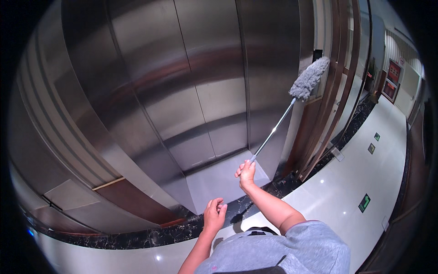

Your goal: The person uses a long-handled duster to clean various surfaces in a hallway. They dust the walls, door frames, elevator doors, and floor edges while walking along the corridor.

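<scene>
My right hand (pixel 246 173) grips the handle of a long duster (pixel 273 130) with a thin metal pole. Its fluffy grey head (pixel 309 78) is raised to the right, against or just in front of the wall trim beside the elevator doorway; contact is hard to tell. A small black panel (pixel 317 54) shows just above the duster head. In front of my body my left hand (pixel 215 214) holds nothing, its fingers loosely curled and partly apart. Closed stainless-steel elevator doors (pixel 195 102) stand before me.
A black marble border (pixel 137 240) runs along the wall base. Dark wooden trim (pixel 337 102) rises at the right. Pale glossy floor tiles (pixel 328 205) bear green arrow signs (pixel 364 203). A red fire cabinet (pixel 391 80) and a potted plant (pixel 370 77) stand farther down the corridor.
</scene>
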